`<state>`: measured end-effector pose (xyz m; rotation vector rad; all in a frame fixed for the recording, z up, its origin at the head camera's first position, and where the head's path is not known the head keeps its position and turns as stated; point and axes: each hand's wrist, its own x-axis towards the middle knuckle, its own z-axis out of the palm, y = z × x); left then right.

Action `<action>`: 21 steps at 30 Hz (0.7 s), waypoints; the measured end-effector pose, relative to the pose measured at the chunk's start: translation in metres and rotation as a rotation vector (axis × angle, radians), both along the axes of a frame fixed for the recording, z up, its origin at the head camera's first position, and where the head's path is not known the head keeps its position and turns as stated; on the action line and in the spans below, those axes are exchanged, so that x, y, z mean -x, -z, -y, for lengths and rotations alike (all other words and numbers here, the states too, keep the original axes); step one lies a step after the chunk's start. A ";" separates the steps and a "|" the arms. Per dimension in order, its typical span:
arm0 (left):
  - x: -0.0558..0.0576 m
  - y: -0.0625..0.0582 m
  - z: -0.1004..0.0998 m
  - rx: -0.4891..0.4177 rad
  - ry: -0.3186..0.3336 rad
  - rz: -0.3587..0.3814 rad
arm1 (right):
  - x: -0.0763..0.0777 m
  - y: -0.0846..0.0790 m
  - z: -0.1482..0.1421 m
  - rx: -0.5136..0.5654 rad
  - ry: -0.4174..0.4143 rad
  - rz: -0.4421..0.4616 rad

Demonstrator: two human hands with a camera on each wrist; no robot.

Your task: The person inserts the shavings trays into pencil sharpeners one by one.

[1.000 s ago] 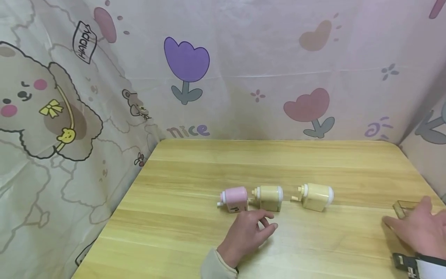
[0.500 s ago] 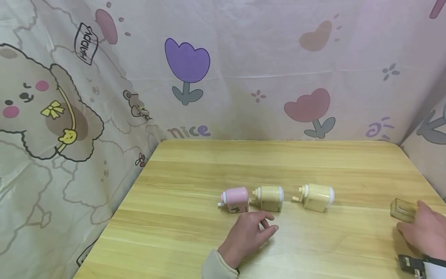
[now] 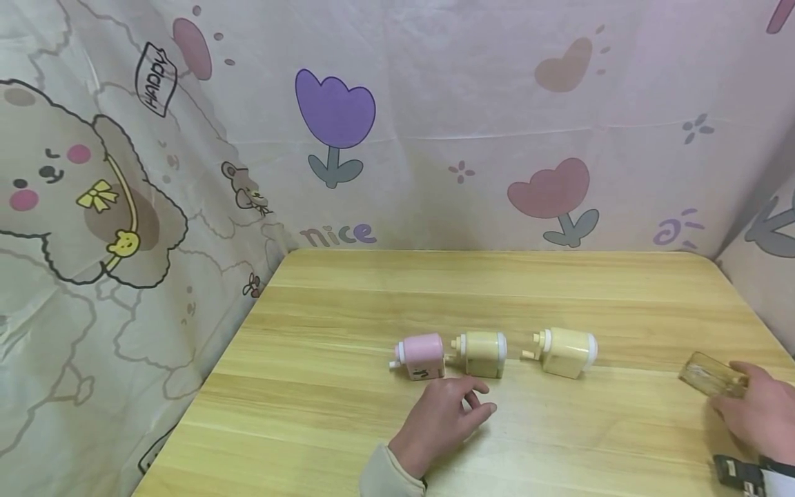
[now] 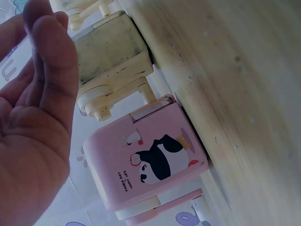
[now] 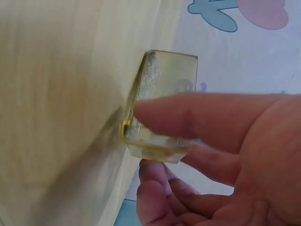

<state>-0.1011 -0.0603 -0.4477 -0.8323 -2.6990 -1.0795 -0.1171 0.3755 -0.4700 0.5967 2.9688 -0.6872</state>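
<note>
Head view showed the right hand (image 3: 760,411) with thumb and fingers closed in a pinch on one end of a clear box (image 3: 711,376), amber-tinted, which stuck out beyond the fingertips and toward the left. From the right wrist, the thumb lay across one face while the fingers curled at the near end, and the box looked tilted to the bench (image 3: 559,442); whether it touched the wood could not be told.

Nothing was in the left hand (image 3: 437,414), whose fingers hung loosely bent. Just beyond it stood a pink sharpener (image 3: 422,353) with a panda print and, beyond its fingers, a smudged yellow sharpener (image 3: 483,355). Another yellow sharpener (image 3: 566,353) stood between the hands, farther out than either and well apart from the right one.

By my reading, the step in hand was getting a secure hold on the box. The next move seemed to call for keeping that pinch firm and levelling the box, since whitish flecks inside might have been loose bits or only glare. Any work at a sharpener would have needed a leftward carry by the right hand, with the left free to steady the body.
</note>
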 end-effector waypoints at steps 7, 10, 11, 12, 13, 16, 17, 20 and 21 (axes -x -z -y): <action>0.000 0.000 0.000 0.024 -0.008 0.052 | 0.003 -0.007 0.004 0.041 -0.114 0.025; 0.001 0.000 0.000 0.034 -0.008 0.057 | 0.005 -0.008 0.007 0.035 -0.188 0.004; 0.000 0.000 0.000 0.035 -0.008 0.058 | 0.005 -0.008 0.008 0.028 -0.220 -0.016; 0.000 0.000 0.000 0.036 -0.007 0.056 | 0.005 -0.009 0.009 0.030 -0.255 -0.027; 0.000 0.000 0.000 0.037 -0.006 0.057 | 0.005 -0.009 0.010 0.033 -0.288 -0.037; 0.000 0.000 0.000 0.036 -0.005 0.064 | 0.005 -0.010 0.016 0.065 -0.372 -0.045; 0.000 0.000 0.000 0.035 -0.005 0.066 | 0.005 -0.010 0.017 0.084 -0.396 -0.038; 0.000 0.001 0.000 0.037 -0.003 0.068 | 0.004 -0.011 0.022 0.129 -0.451 -0.017; 0.000 0.001 0.000 0.039 -0.003 0.067 | 0.003 -0.012 0.024 0.138 -0.460 -0.003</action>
